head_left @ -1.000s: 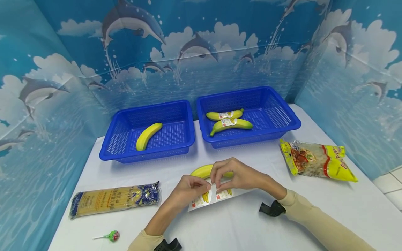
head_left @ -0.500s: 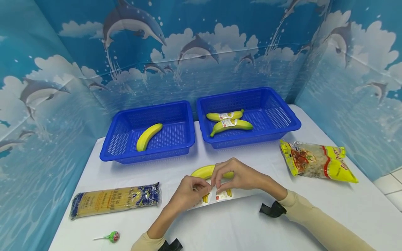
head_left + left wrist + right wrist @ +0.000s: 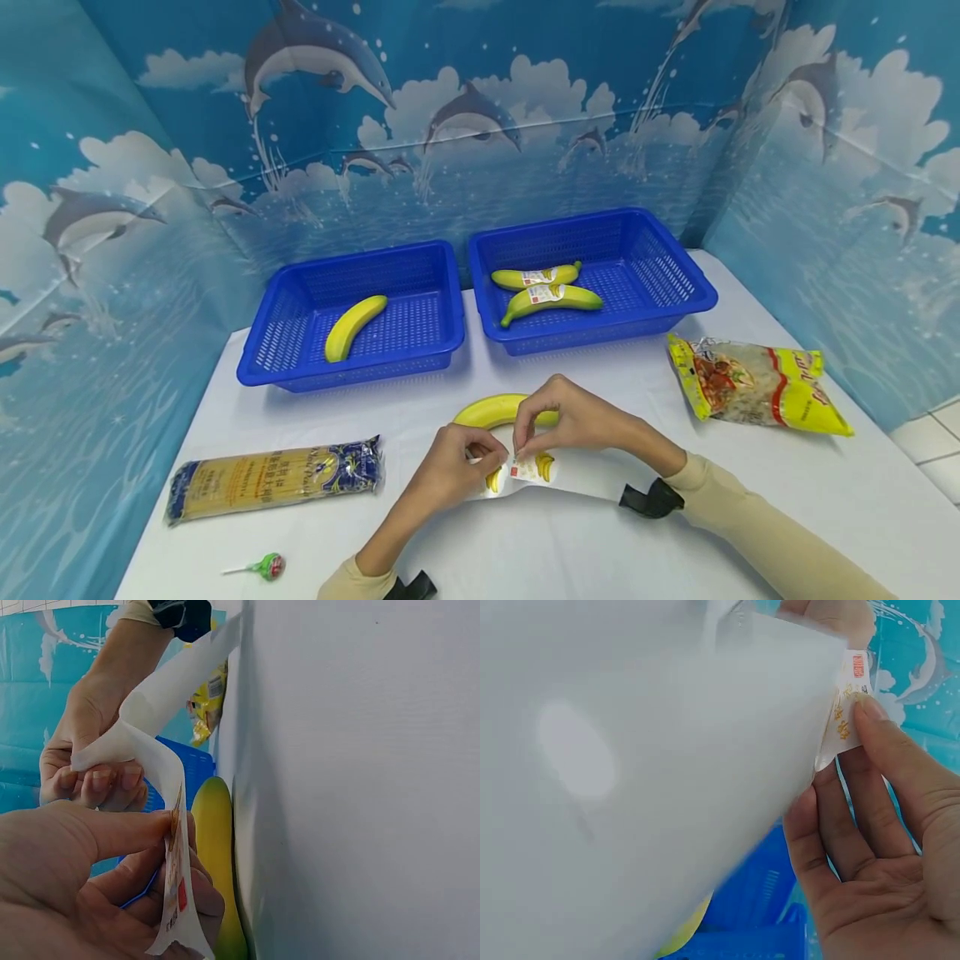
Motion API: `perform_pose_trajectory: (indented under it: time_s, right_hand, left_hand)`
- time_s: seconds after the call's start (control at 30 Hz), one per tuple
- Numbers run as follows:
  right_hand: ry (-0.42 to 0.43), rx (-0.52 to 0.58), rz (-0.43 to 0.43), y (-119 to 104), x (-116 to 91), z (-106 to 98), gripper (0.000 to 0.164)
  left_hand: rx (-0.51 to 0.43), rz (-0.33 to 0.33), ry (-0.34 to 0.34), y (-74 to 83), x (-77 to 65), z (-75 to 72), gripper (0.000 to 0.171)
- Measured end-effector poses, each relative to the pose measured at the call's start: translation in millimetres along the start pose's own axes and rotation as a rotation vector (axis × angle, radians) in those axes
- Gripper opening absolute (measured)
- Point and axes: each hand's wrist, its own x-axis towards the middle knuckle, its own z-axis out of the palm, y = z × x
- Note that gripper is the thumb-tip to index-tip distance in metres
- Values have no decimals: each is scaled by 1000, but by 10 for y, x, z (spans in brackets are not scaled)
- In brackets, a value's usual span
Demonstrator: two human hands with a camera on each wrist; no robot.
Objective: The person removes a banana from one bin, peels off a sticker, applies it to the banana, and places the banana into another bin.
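Note:
A white strip of banana stickers (image 3: 588,473) is held up between both hands, just in front of an unlabelled yellow banana (image 3: 487,411) on the table. My left hand (image 3: 456,462) pinches the strip between thumb and fingers near one printed sticker. Opposite it, my right hand (image 3: 573,419) pinches the strip's upper edge beside another sticker (image 3: 534,468). In the left wrist view the strip (image 3: 161,697) bends sharply between the two hands. Its blank back fills much of the right wrist view. Whether a sticker is lifting from the backing, I cannot tell.
A left blue basket (image 3: 251,367) contains one plain banana (image 3: 356,327). Two bananas with stickers (image 3: 551,302) lie in the right blue basket (image 3: 678,312). Packaged spaghetti (image 3: 277,479) and a lollipop (image 3: 268,567) are at left; a yellow food bag (image 3: 757,385) is at right.
My right hand has shifted slightly right and tilted its part of the strip, which now bends between the hands and droops toward the right wrist. The left hand moved only slightly.

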Motion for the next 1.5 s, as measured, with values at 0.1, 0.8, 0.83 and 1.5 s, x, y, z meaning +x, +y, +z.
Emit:
perform_pose_trajectory:
  time_s: [0.1,0.8,0.83,1.5]
  right_hand:
    - [5,20,-4,-3,-3,-5,8]
    - [-5,142,0,10,-9,-24,15]
    - [-8,146,2,11,-8,-24,16]
    - [-21,214,63,12,-9,-25,24]
  left_hand:
    - [14,17,-1,2,1,12,8]
    - [236,64,16,-23,-35,116,9]
    - [252,65,17,-18,-36,123,9]
    - [465,56,-11,92,-100,119,8]
